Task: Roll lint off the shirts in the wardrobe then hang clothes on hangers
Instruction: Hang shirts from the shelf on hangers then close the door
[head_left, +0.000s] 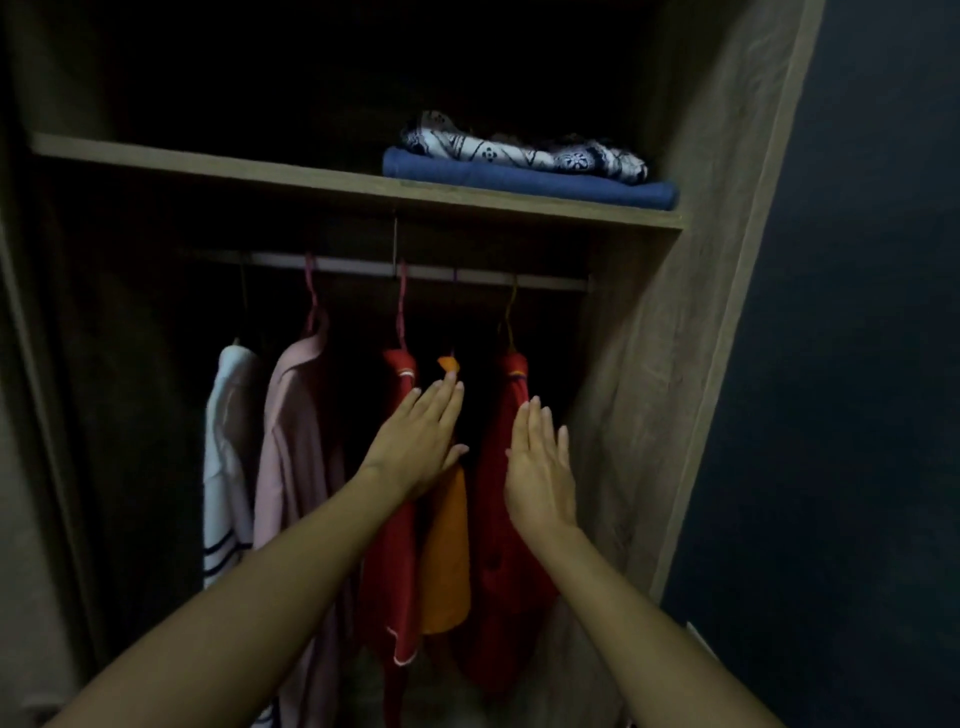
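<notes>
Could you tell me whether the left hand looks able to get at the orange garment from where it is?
Probably yes: the left hand is open right in front of the orange garment, with nothing between them.

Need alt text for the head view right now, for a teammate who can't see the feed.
Both hands reach flat and empty into a dim wardrobe: the left hand before an orange garment, the right hand before a red shirt. White, pink and another red garment hang to the left; folded clothes sit on the shelf above.
</notes>
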